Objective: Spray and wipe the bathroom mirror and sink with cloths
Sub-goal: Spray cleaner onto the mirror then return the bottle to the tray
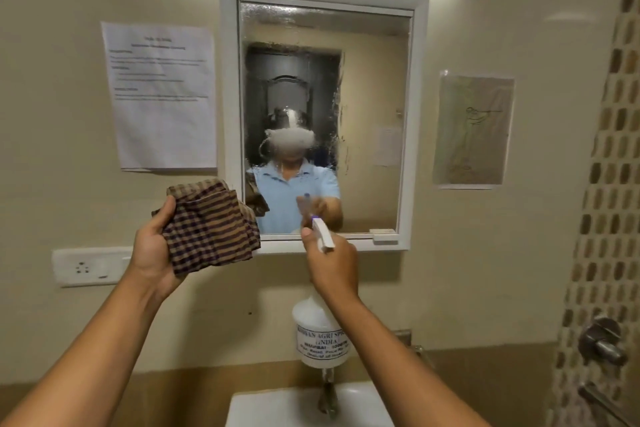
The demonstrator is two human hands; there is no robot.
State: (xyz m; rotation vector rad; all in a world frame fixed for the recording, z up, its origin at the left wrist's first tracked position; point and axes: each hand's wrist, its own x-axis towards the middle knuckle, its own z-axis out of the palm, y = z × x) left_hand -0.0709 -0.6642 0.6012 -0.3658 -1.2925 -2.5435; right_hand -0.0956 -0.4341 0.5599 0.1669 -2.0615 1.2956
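The white-framed mirror [374, 80] hangs on the wall ahead, its glass wet with droplets and streaks, mostly on the left half and top. My left hand [152, 253] grips a folded brown checked cloth [211, 225], held up just left of the mirror's lower corner. My right hand [332, 263] grips a white spray bottle [320, 333] by its neck, fingers round the trigger, nozzle pointed at the mirror's lower edge. The white sink [273, 409] lies below, with a metal tap [327, 392] over it.
A printed paper notice [159, 97] is taped left of the mirror and a drawing [472, 132] right of it. A white socket plate [90, 267] sits low on the left wall. Mosaic tiles and a metal valve [602, 343] are at the right.
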